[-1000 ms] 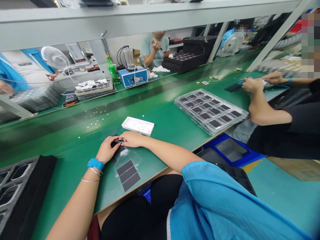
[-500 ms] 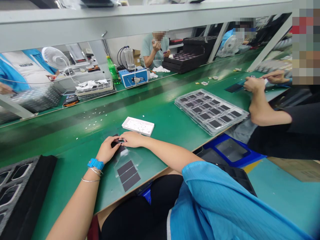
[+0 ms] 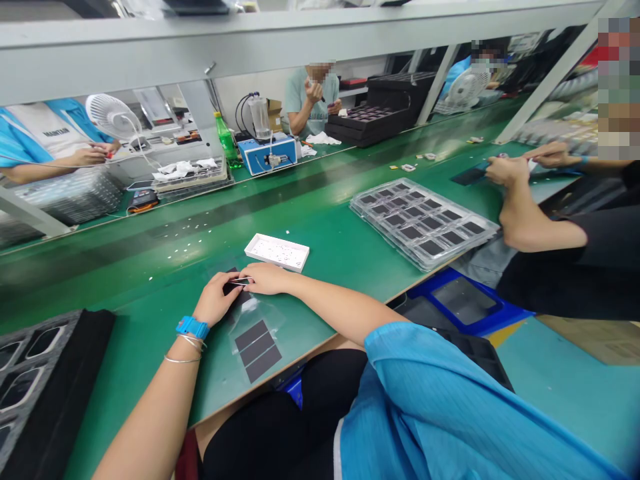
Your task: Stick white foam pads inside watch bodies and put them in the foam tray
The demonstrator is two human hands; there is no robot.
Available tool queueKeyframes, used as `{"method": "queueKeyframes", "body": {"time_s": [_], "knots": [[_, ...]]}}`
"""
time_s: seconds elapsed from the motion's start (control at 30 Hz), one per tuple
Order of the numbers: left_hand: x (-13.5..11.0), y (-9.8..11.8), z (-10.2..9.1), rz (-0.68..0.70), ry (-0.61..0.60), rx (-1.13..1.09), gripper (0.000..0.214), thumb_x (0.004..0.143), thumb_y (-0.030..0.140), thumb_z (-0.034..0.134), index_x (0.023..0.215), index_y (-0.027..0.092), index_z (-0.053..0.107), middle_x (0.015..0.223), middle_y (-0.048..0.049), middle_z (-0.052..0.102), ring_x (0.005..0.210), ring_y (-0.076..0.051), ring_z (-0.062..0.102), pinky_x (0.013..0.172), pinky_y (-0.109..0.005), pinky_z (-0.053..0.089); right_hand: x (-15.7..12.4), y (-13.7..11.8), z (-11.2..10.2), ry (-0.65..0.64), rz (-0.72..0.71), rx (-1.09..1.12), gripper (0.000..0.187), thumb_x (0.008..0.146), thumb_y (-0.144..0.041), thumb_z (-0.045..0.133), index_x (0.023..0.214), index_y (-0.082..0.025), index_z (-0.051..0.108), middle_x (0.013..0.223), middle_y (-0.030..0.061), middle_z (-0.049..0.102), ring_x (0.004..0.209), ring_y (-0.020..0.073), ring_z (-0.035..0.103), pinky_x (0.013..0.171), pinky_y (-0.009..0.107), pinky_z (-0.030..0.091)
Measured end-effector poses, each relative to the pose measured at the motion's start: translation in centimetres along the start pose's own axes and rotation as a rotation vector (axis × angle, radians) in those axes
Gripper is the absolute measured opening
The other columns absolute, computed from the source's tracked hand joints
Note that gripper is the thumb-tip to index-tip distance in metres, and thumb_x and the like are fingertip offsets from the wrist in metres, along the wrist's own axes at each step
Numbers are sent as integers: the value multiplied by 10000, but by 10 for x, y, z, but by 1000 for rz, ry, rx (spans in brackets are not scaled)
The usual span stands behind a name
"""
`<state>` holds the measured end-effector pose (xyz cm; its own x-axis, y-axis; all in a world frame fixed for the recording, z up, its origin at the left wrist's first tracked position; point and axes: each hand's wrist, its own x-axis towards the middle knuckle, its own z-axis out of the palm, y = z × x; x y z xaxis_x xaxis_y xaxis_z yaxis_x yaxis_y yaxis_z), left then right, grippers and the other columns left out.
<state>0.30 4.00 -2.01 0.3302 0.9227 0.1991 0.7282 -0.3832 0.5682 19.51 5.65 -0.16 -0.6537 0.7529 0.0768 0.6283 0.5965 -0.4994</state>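
**Item 1:** dark rectangular piece [image 3: 231, 289], small, between both hands at lower centre of the frame, over the green counter [image 3: 150, 300].
**Item 2:** thin silver strip [image 3: 241, 281], across the piece; exact kind too small to tell.
**Left hand** [image 3: 215, 300]: grip clenched, fingers and thumb on the dark rectangular piece. Blue wrist strap [image 3: 193, 327] and thin metal bracelets [image 3: 183, 348] at the wrist.
**Right hand** [image 3: 267, 279]: grip clenched, fingertips pinching the silver strip.
**Adjacent:** transparent plastic sheet [image 3: 253, 343], just below the hands, bearing three dark strips [image 3: 258, 351]. White tray [image 3: 277, 253], just above the hands, holding small specks.
**Outlying:** transparent blister tray [image 3: 380, 203] at centre right, with dark rectangular pieces in rows. Black foam tray [image 3: 50, 393] at lower left. Blue crate [image 3: 465, 300] below the counter edge, lower right. A co-worker's hands [image 3: 507, 170] at upper right, handling a small item over a dark sheet [image 3: 470, 175].
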Motion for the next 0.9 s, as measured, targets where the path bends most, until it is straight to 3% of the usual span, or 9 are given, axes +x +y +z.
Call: {"method": "queueKeyframes", "body": {"time_s": [0.9], "knots": [[0, 2, -1, -15, -10, 5, 449, 779, 407, 554, 1129, 158, 687, 1075, -125, 673, 1036, -286, 633, 979, -445, 493, 1, 3, 2, 20, -4, 39, 208, 889, -238, 658, 1076, -149, 662, 982, 75, 664, 878, 182, 593, 669, 254, 357]]}}
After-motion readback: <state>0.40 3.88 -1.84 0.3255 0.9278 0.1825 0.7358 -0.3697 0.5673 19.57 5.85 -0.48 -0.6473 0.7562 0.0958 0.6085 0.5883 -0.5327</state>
